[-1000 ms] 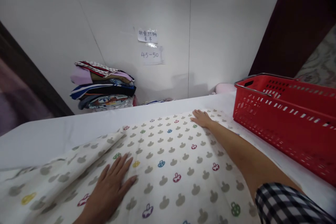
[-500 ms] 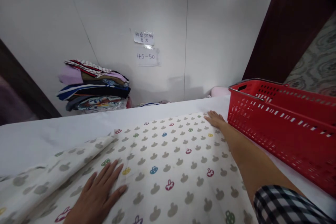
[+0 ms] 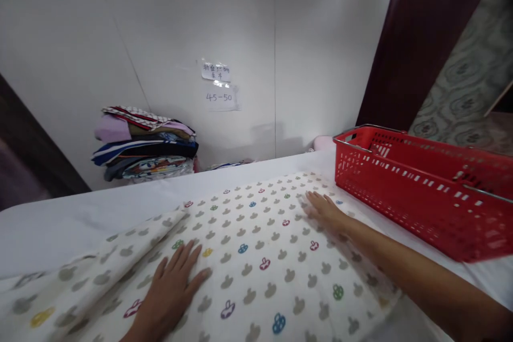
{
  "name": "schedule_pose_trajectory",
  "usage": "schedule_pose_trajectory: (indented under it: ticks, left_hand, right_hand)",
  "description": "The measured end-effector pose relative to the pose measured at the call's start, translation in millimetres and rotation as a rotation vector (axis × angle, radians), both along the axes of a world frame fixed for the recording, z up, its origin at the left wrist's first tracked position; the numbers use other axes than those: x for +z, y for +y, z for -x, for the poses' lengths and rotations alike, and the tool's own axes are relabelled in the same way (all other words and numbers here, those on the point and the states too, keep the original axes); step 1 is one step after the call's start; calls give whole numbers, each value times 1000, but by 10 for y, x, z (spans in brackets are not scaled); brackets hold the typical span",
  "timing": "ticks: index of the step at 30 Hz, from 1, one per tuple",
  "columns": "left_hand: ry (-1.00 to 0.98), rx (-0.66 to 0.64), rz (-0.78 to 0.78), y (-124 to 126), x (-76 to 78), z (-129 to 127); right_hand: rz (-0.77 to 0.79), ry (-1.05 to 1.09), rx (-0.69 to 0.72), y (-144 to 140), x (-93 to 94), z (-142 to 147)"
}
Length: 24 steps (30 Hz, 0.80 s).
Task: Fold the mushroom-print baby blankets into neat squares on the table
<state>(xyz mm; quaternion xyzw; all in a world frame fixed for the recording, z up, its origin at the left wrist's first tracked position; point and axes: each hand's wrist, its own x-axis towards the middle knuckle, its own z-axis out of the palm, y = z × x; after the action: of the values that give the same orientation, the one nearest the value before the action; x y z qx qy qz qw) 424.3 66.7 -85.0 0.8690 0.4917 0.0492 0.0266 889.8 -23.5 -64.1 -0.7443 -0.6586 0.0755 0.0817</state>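
Observation:
A white cloth printed with grey and coloured mushroom shapes lies spread over the white-covered table. Its right part is flat, while folds are gathered at the left. My left hand rests on the cloth near those folds, palm down with fingers apart. Toward the cloth's far right, my right hand is stretched out over the surface, fingers extended and slightly blurred. Neither hand grips anything.
A red plastic basket with metal handles stands on the right side of the table. A stack of folded fabrics sits at the back left against the wall. Handwritten paper signs are stuck to the wall.
My right hand has moved from the cloth's far right corner back toward me over its surface. My left hand stays on the cloth. The view has turned slightly right.

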Motion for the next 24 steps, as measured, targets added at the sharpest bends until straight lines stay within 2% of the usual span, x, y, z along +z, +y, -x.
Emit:
schedule_pose_trajectory:
  ticks: [2,5,8,11,14,19,22,24]
  left_hand:
    - [-8,-10,2,-14,25,-9]
    - [-24,-39,-18,-14,56,-19]
    - [-42,-45,-15,2,108,-47]
    - [-85,-25,-2,-63,167,-68]
    - [-124,-42,-22,-316,154,-17]
    - [-89,-317,-12,-978,17,178]
    - [-98,-285,15,-1279,81,202]
    - [-103,-271,35,-1390,184,196]
  right_hand:
    - [-12,-23,-44,-390,-27,9]
    - [38,-74,-228,-863,-50,-105]
    - [86,-57,-357,-1151,-25,-194]
    - [22,-88,-411,-1341,-9,-164]
    - [-13,-135,-423,-1544,-73,-112]
    - [28,-103,-440,-1814,-218,-153]
    - [-25,-114,-415,-1884,-330,-185]
    - [-187,-123,-360,-1929,-474,-244]
